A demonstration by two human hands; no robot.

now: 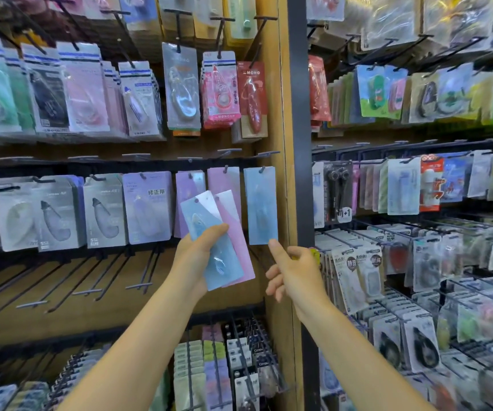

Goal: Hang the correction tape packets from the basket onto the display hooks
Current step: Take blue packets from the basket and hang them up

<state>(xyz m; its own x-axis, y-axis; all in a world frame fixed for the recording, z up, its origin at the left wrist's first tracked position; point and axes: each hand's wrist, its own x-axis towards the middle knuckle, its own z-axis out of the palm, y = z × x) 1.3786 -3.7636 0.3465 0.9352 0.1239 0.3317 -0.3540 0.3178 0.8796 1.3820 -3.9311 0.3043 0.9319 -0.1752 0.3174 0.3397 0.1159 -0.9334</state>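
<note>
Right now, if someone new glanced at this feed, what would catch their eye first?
Probably the left hand at centre, gripping a fan of pastel packets, blue in front, pink behind. Next, the right hand pointing its index finger up at the blue packet hanging on the rightmost hook of the middle row. Below-left, a row of bare hooks stands out.

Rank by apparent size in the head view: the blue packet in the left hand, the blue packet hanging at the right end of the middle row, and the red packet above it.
1. Held blue packet, though it is nearest the camera.
2. Hanging blue packet.
3. Red packet.
The hanging pair may well match in true size.
</note>
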